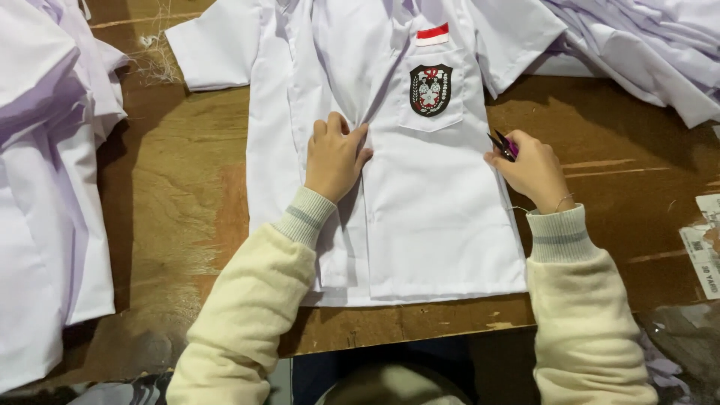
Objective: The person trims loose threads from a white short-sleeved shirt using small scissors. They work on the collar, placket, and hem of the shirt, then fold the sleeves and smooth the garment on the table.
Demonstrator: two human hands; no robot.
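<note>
A white short-sleeved shirt (427,217) lies flat, front up, on the wooden table (172,195). Its chest pocket carries a dark shield-shaped badge (430,89), with a small red and white flag patch (432,34) above it. My left hand (335,157) pinches the shirt's front placket near the middle, fingers closed on the fabric. My right hand (531,171) rests at the shirt's right side edge and holds small thread snips (503,144) with a purple handle, blades pointing up and left.
Piles of white shirts (45,187) lie along the left side, and another heap (637,52) fills the back right. A paper label (705,247) sits at the right edge. Loose threads (154,60) lie at the back left.
</note>
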